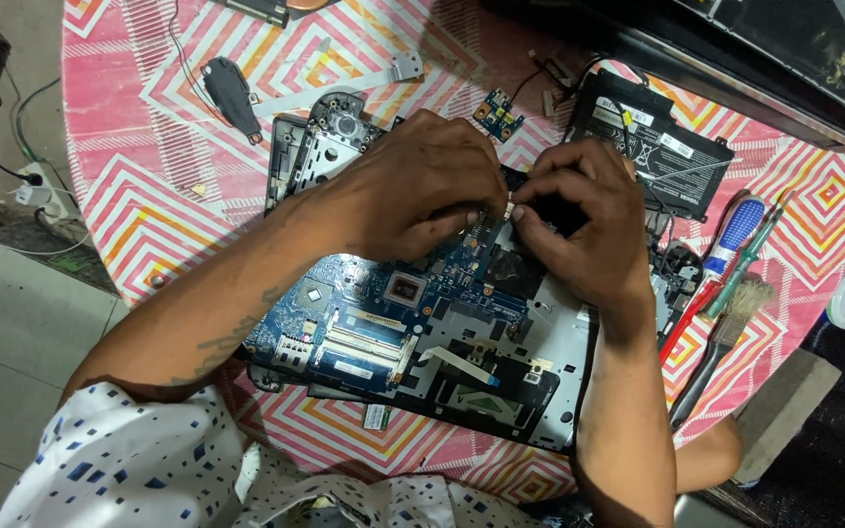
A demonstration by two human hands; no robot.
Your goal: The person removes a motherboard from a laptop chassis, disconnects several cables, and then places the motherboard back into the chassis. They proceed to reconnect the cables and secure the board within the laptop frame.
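Head view: an opened laptop base (540, 391) lies on a round table under a pink zigzag cloth (139, 205), with its blue board (383, 313) bare and facing up. Both hands meet over the far edge of the board. The left hand (422, 186) and the right hand (589, 225) pinch one small pale connector (509, 208) between fingertips; the remaining fingers curl in loosely. Exactly what the connector joins to is hidden under the knuckles.

The connector looks tiny, light and easily bent, best taken by its sides with fingertips only, not by any ribbon. The board seems stiff but fragile, to be held by its edges, clear of the chips.

To the far right lies a black battery (657, 137). A small blue board piece (499, 114) sits just beyond the hands. At right lie a screwdriver (726, 254) and a brush (726, 332), close together. A black plastic part (232, 93) lies far left.
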